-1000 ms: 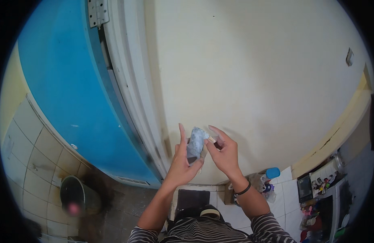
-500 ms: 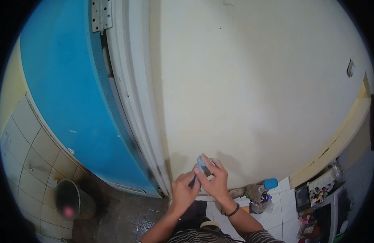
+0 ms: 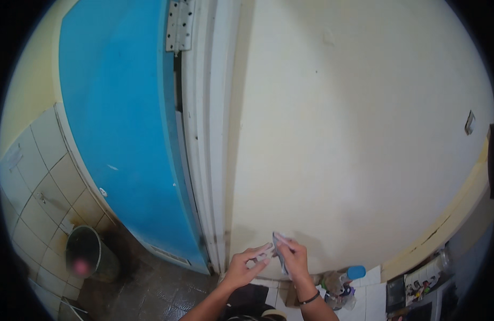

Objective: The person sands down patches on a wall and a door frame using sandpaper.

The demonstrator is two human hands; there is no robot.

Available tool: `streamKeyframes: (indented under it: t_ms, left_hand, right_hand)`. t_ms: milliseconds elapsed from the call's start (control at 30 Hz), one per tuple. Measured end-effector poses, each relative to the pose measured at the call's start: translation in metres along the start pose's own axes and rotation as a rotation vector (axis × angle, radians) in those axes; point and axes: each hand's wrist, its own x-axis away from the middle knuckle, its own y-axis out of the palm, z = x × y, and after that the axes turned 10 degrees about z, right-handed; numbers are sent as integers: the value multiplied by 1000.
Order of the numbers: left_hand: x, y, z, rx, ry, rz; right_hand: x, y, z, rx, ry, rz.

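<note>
Low in front of the cream wall (image 3: 311, 176), both my hands are raised close together. My right hand (image 3: 296, 261) is closed around a thin grey-blue piece, perhaps folded cloth or sheet (image 3: 281, 262), whose upper end sticks out past the fingertips. A dark band circles that wrist. Just to its left is my left hand (image 3: 244, 269), its fingers stretched toward the grey-blue piece and its thumb apart below them. No held thing shows in it. Whether its fingertips touch the piece, I cannot tell.
To the left, a blue door (image 3: 118, 139) hangs on a metal hinge (image 3: 179, 27) beside the white frame (image 3: 204, 134). A dark bucket (image 3: 105, 259) stands by the tiled wall (image 3: 41, 166). Bags and a blue-lidded container (image 3: 356, 273) sit on white floor tiles at lower right.
My hands were together around the grey-blue piece; now the left has come away with its fingers extended. The right keeps hold. The view has shifted, so the door and wall appear farther right.
</note>
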Motion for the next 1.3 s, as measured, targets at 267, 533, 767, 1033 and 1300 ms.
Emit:
streamKeyframes:
  t_ms: [267, 533, 767, 1033, 1300]
  left_hand:
    - [-4, 16, -16, 229, -184, 227]
    - [-1, 19, -31, 176, -242, 190]
    - [-3, 18, -26, 213, -273, 115]
    - [-13, 11, -11, 155, -272, 92]
    - [-86, -32, 51, -66, 299, 208]
  right_hand:
    - [18, -11, 5, 70, -27, -240]
    - [30, -36, 46, 27, -26, -383]
    - [39, -32, 44, 133, -26, -239]
    - [25, -18, 26, 208, -214, -175]
    - [-48, 15, -39, 317, -976, -20]
